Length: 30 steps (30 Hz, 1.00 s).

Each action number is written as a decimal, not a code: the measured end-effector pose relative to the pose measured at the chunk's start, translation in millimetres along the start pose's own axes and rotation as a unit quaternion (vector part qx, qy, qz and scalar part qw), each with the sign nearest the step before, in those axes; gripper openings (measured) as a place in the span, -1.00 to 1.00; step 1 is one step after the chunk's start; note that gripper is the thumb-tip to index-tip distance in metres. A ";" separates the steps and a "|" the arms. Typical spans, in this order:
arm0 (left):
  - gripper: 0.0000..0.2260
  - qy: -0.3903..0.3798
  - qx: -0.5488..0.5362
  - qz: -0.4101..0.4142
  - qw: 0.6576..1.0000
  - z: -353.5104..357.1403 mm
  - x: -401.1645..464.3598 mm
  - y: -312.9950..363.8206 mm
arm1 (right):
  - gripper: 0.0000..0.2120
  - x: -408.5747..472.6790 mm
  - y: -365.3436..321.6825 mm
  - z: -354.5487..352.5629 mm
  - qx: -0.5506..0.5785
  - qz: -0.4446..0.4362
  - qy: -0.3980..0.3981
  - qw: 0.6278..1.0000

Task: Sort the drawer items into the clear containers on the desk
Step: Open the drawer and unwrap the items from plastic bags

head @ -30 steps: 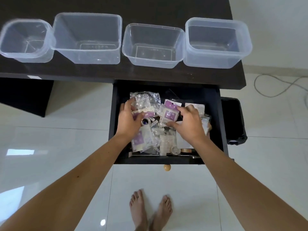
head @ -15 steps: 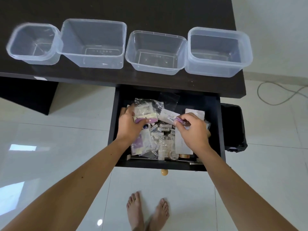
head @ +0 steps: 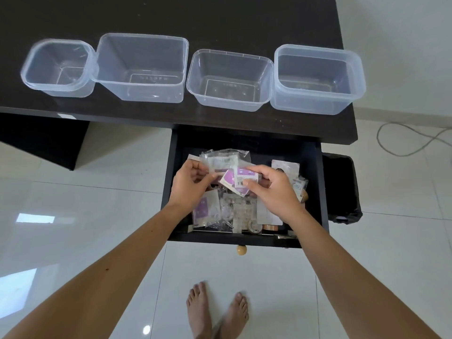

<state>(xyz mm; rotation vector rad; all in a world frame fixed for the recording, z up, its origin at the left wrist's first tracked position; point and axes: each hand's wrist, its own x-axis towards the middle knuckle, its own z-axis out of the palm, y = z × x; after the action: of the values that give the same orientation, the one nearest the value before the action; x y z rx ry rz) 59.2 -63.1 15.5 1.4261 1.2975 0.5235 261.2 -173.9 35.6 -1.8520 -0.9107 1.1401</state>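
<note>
Head view | left hand (head: 189, 185) grips clear packets (head: 221, 161) | right hand (head: 271, 189) pinches purple packet (head: 241, 182) between hands

Desk (head: 220, 18) dark brown; four containers (head: 230, 79) clear; drawer (head: 322, 192) black; packets (head: 238, 182) purple-white; knob (head: 241, 250) tan; floor (head: 73, 204) glossy white tile.

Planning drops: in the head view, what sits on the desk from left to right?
Small square container → large deep container → shallow rectangular container → rounded rectangular container; all look empty.
</note>
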 end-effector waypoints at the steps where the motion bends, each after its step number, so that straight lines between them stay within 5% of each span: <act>1: -0.70 -0.017 -0.030 -0.011 0.999 -0.3 -2.0 1.8 | -0.72 0.5 -1.1 1.7 0.009 0.000 0.004 1.000; 4: -0.59 -0.078 -0.063 -0.023 0.995 -1.8 -7.7 5.9 | -0.76 3.2 -1.8 6.0 -0.003 -0.009 0.037 0.999; 8: -0.87 -0.122 -0.056 -0.011 0.991 -6.0 -11.8 4.5 | -0.79 7.5 0.1 12.1 -0.032 -0.024 0.072 0.997; 13: -0.74 -0.155 -0.114 -0.020 0.981 -6.8 -13.9 6.6 | -0.74 12.1 -6.8 23.2 -0.012 -0.047 0.084 0.995; 23: -0.81 -0.076 0.016 -0.041 0.996 -10.6 -11.7 -7.6 | -0.73 9.9 -1.5 14.0 -0.041 -0.070 0.078 0.994; 30: -0.65 -0.038 -0.037 -0.063 0.997 -4.7 -8.6 -4.9 | -0.80 10.1 22.1 -37.9 -0.225 -0.089 0.131 0.961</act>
<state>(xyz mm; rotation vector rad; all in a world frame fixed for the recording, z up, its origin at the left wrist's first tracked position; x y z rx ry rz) 50.5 -69.8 15.4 1.2826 1.2847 0.4241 303.5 -184.2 24.2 -2.1613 -1.2221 0.5863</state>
